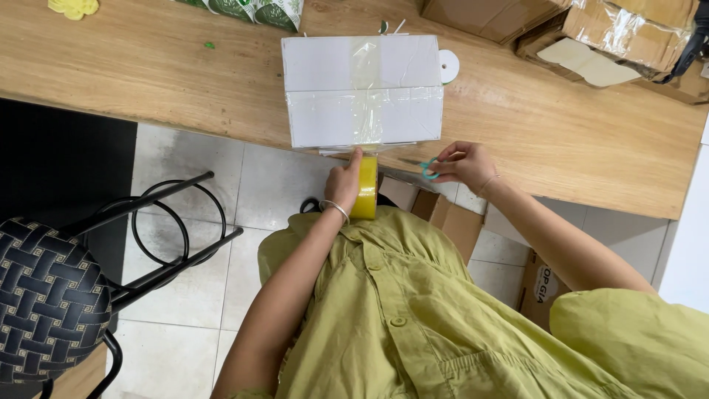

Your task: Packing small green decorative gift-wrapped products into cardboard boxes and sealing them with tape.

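Observation:
A white cardboard box sealed with clear tape stands on the wooden table, near its front edge. My left hand grips a yellow roll of tape just below the box, with the thumb pressing at the box's lower edge. My right hand is to the right of the roll. It holds small scissors with teal handles, blades pointing left toward the tape.
Brown cardboard boxes lie at the table's far right, a white tape core beside the white box. A black stool with a woven seat stands at my left. More cardboard boxes sit on the tiled floor under the table.

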